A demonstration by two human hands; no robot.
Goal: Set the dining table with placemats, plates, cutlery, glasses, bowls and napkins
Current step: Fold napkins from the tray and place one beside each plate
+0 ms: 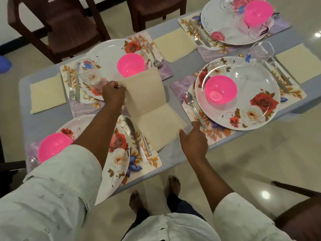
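Cream napkin (152,108) half-unfolded btwn two near placemats: far flap lifted upright, near half flat on grey table (180,66). Four settings w/ floral plates, pink bowls, cutlery; three more napkins lie folded flat.

Soft indoor light, floor (265,194) glare, wide-angle warping, slight blur.

Person wears a pale off-white long-sleeved shirt (166,228), sleeves (57,185) rolled to the forearm, with small dark marks scattered over the fabric. Dark blue trousers (180,206) below. Feet (174,184) bare. Both hands bare.
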